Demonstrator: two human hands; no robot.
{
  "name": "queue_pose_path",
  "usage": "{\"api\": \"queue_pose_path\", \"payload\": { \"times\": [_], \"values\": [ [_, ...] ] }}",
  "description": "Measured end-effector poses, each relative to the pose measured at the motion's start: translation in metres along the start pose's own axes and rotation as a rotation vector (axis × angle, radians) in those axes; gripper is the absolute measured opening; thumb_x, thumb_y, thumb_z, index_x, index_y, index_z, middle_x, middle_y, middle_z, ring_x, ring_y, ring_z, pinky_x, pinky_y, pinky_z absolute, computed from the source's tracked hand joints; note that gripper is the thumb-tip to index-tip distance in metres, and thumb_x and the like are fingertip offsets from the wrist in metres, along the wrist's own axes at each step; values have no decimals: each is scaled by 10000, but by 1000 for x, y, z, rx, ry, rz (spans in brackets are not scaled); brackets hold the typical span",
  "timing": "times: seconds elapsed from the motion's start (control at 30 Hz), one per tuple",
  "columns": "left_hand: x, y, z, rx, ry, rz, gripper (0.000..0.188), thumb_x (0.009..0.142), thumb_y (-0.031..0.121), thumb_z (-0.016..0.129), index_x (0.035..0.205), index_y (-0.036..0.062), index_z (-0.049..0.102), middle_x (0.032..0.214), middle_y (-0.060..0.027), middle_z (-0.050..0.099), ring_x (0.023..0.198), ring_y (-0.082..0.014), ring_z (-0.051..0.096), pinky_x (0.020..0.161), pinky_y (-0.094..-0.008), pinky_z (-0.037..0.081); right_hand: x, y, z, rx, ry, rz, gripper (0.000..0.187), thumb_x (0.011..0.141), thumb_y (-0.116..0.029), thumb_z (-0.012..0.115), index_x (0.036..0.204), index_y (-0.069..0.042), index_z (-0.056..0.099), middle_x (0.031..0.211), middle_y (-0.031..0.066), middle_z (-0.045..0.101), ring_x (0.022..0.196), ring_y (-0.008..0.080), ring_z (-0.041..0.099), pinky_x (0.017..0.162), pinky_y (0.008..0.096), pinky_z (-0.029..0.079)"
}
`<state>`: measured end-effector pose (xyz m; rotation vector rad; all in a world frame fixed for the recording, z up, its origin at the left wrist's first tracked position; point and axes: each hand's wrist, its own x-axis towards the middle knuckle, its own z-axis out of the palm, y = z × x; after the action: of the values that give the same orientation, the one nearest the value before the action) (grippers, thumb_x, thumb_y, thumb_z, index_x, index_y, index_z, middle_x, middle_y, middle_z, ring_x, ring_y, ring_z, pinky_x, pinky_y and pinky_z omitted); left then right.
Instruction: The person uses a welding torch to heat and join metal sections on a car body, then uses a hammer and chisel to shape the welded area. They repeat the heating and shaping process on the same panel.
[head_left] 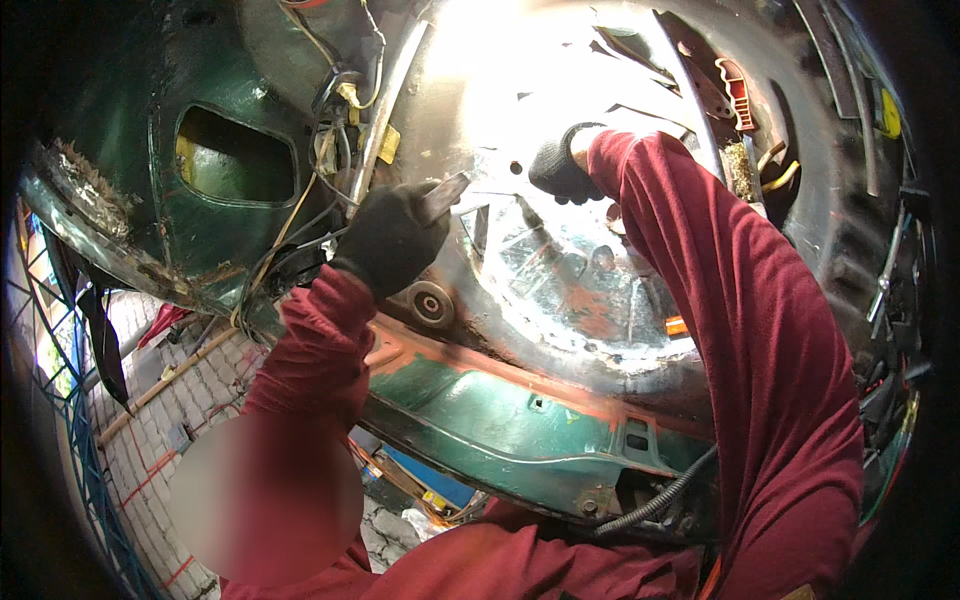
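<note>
Rounded metal recess [545,300], shiny with reddish patches; a dark wheel-like disc [431,303] beside its near left edge, a small orange piece [676,325] toward the near right, an orange slotted handle [735,93] at far right. Grey paved ground [225,375], lower left; bearing one long pole [165,388] and thin red cord [148,482].
</note>
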<state>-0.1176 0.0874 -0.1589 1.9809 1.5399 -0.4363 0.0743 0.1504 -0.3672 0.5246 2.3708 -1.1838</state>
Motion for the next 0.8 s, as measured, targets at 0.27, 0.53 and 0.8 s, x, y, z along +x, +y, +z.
{"api": "queue_pose_path", "payload": {
  "times": [0.27, 0.53, 0.8],
  "values": [
    [-32, -7, 4, -64, 66, -54, 254, 986, 167, 734, 1191, 25, 782, 943, -207, 787, 814, -334, 795, 727, -417, 603, -62, -32, -10, 660, -44, 228, 300, 1052, -229, 601, 835, -91, 757, 638, 59, 640, 504, 183, 565, 428, 388, 408],
    [-44, -3, 9, -74, 96, -41, 231, 988, 157, 743, 1189, 49, 781, 983, -208, 783, 850, -377, 776, 726, -430, 601, -54, -43, -10, 574, 38, 249, 239, 1010, -159, 603, 861, -54, 758, 655, 92, 665, 515, 201, 604, 430, 386, 428],
    [-29, 13, 15, 91, 73, 163, 291, 1008, 193, 687, 1270, 83, 747, 1018, -193, 782, 868, -400, 767, 759, -482, 606, -12, -38, -11, 234, -130, 103, 214, 980, -170, 608, 909, -55, 773, 758, 116, 705, 609, 235, 656, 513, 404, 486]
  ]
}}
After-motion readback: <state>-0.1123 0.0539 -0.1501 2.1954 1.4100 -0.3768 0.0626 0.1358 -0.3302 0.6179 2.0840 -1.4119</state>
